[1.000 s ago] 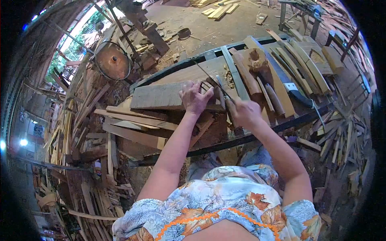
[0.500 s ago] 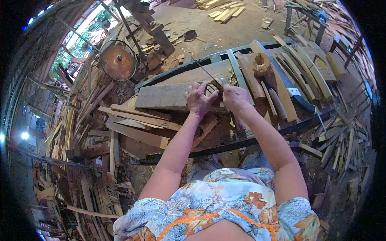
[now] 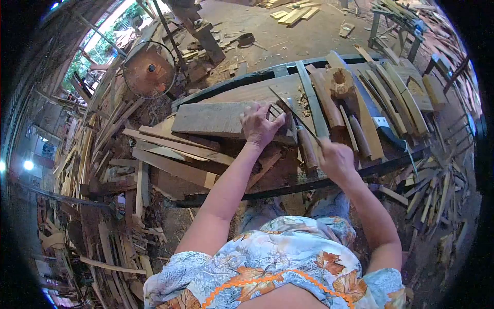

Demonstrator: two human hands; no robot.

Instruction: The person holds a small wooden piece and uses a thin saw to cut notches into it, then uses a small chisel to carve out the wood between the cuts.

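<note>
My right hand (image 3: 337, 160) is closed round the near end of a long, thin, dark file (image 3: 294, 112), which slants away to the upper left. The file crosses beside a small wooden piece with dark slots (image 3: 275, 112). Fingers bent, my left hand (image 3: 261, 123) grips this piece at the right end of a thick grey-brown plank (image 3: 206, 119). A wooden-handled tool (image 3: 307, 148) lies just right of the plank, partly under the file's line.
The dark-edged bench (image 3: 247, 195) also carries a metal strip (image 3: 311, 98), a hollowed wooden block (image 3: 340, 82), a handsaw with a dark handle (image 3: 389, 135) and several wood strips (image 3: 404, 98). A round fan-like disc (image 3: 151, 68) stands at the left. Scrap wood piles lie on both sides.
My right hand has drawn back toward me and to the right, bringing the file with it and away from my left hand. My left hand stays on the small wooden piece.
</note>
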